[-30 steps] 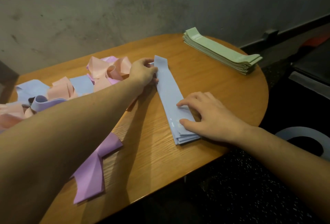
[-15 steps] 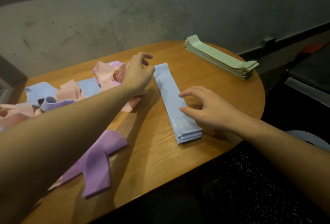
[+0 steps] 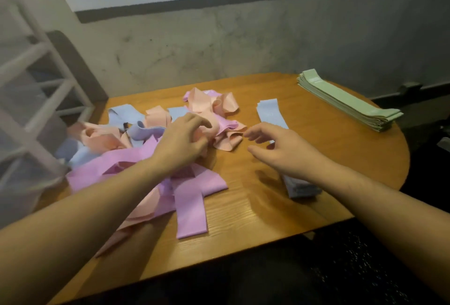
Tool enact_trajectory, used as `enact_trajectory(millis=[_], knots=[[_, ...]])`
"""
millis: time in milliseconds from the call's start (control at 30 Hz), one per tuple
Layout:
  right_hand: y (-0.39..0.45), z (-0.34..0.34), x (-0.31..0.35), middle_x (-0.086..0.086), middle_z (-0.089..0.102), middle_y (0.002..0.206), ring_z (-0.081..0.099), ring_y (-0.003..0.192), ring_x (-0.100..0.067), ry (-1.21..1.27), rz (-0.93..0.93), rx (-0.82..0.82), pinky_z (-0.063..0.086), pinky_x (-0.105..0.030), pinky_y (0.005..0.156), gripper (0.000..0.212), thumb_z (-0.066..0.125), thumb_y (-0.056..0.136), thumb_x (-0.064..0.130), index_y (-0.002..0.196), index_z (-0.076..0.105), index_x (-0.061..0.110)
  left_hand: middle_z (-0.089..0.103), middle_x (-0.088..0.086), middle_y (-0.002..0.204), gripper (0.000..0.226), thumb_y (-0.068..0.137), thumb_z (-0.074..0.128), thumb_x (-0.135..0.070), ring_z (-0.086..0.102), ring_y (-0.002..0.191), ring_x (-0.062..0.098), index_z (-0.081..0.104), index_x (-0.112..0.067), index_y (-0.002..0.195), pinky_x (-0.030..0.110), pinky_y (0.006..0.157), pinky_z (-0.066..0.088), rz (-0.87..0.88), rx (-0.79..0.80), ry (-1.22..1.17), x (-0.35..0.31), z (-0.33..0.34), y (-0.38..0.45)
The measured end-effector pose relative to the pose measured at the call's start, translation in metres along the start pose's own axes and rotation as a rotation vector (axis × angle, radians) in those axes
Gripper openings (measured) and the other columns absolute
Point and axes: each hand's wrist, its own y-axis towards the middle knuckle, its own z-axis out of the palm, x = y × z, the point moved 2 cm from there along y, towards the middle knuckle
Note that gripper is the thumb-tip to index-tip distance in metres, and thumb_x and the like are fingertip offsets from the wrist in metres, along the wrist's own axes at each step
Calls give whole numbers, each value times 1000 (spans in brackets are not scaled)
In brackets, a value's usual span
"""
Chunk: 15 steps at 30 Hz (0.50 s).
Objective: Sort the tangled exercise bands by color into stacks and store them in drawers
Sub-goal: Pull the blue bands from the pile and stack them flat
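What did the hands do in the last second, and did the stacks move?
Both hands let go of the blue stack. The left hand moved left onto the tangled pile, fingers curling into the pink bands. The right hand lifted and now hovers open above the blue stack. The blue and green stack stayed put on the table.

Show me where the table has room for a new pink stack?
Bare wood lies between the blue stack and the green stack, and along the table near edge. The left side is crowded with the tangled pile.
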Motion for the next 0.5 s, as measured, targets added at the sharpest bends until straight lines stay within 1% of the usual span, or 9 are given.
enact_trajectory(millis=[33, 133, 233, 300, 367, 433, 500], knots=[[4, 6, 4, 15, 66, 108, 61, 103, -1, 15, -4, 5, 41, -4, 76, 23, 66, 92, 19, 113, 66, 28, 62, -2, 114, 32, 84, 54, -34, 57, 108, 19, 67, -21, 111, 40, 95, 45, -2, -2, 16, 7, -5, -7], [15, 24, 16, 15, 69, 105, 64, 100, -1, 58, -19, 16, 44, -7, 76, 22, 66, 92, 19, 111, 67, 30, 61, -5, 117, 22, 92, 63, -27, 55, 108, 13, 67, -23, 113, 38, 95, 46, -29, -18, 48, 28, -16, -27], [27, 40, 27, 12, 70, 103, 65, 96, -4, 66, -23, 27, 51, -16, 81, 20, 66, 92, 19, 109, 67, 29, 62, -5, 119, 23, 95, 63, -35, 55, 110, 14, 68, -21, 112, 35, 94, 45, -58, -69, 77, 47, -26, -45], [35, 52, 34, 10, 70, 101, 64, 96, -4, 58, -27, 44, 51, -18, 81, 20, 66, 91, 18, 108, 66, 29, 65, -3, 117, 30, 93, 61, -42, 57, 109, 17, 70, -19, 110, 36, 91, 45, -75, -100, 121, 57, -33, -55], [44, 64, 41, 13, 68, 100, 63, 97, -2, 49, -34, 64, 47, -15, 78, 20, 66, 92, 21, 109, 65, 31, 66, -3, 115, 34, 89, 61, -45, 58, 105, 18, 69, -20, 110, 39, 90, 47, -119, -126, 134, 67, -39, -63], [54, 75, 48, 15, 67, 101, 62, 95, 1, 48, -55, 69, 45, -9, 73, 22, 66, 92, 22, 112, 65, 30, 62, -4, 117, 32, 90, 65, -43, 57, 105, 16, 66, -23, 115, 40, 93, 48, -198, -133, 50, 78, -40, -73], [65, 85, 56, 14, 67, 104, 62, 95, 1, 40, -69, 57, 46, -5, 71, 23, 64, 93, 20, 115, 65, 27, 60, -8, 114, 33, 89, 66, -44, 57, 102, 13, 63, -26, 116, 41, 92, 51, -248, -130, -53, 88, -38, -81]])
